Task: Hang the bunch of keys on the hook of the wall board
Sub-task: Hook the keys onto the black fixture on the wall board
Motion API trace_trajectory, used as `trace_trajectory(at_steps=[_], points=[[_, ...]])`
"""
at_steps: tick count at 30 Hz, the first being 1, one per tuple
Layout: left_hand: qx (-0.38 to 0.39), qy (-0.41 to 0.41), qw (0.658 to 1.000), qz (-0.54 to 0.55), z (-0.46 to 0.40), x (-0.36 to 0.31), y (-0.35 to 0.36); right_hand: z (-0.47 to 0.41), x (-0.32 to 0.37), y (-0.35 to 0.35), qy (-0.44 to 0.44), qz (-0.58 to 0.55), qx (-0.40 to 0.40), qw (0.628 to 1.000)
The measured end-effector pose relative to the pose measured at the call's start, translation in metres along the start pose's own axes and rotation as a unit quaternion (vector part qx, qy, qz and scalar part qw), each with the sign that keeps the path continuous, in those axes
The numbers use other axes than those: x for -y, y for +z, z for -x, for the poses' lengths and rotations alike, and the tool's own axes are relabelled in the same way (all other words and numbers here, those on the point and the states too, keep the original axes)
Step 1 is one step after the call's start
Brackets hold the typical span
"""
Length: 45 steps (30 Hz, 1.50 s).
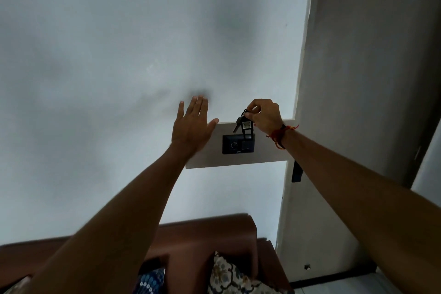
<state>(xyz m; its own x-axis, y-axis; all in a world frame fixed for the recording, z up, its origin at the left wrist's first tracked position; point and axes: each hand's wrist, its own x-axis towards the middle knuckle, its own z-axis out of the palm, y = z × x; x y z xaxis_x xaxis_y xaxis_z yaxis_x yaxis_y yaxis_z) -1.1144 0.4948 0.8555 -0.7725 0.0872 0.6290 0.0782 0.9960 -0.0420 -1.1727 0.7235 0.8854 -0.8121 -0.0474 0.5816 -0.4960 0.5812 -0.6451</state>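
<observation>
We take the wall board [267, 150] as our landmark. Our right hand [265, 116] is at its upper edge, fingers pinched tight on the bunch of keys [243, 122], which dangles in front of the board just above the black switch panel [238, 144] set on it. We cannot make out the hook. Our left hand [192, 124] lies spread wide and flat over the board's upper left corner, holding nothing. Below the board we see a brown sofa [207, 241] with 1 patterned cushion [229, 274].
</observation>
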Motion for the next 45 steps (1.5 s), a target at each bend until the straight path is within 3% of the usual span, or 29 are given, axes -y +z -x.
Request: trace_trajectory(at_steps=[6,13,21,28,45], points=[[-0.009,-0.021,1.0,-0.004,-0.053,-0.002,0.068,-0.068,-0.061,0.03,0.001,-0.008,0.026,1.0],[0.046,-0.048,0.998,-0.004,-0.088,-0.01,0.184,-0.118,-0.143,0.088,-0.025,-0.041,0.055,0.997],[-0.101,-0.092,0.99,-0.036,-0.099,-0.017,0.28,-0.131,-0.206,0.134,-0.077,-0.052,0.021,0.995],[-0.129,-0.087,0.987,-0.037,-0.103,-0.009,0.295,-0.132,-0.212,0.133,-0.1,-0.03,-0.006,0.994],[-0.13,-0.088,0.986,-0.053,-0.1,-0.012,0.289,-0.114,-0.229,0.136,-0.061,0.001,0.026,0.998]])
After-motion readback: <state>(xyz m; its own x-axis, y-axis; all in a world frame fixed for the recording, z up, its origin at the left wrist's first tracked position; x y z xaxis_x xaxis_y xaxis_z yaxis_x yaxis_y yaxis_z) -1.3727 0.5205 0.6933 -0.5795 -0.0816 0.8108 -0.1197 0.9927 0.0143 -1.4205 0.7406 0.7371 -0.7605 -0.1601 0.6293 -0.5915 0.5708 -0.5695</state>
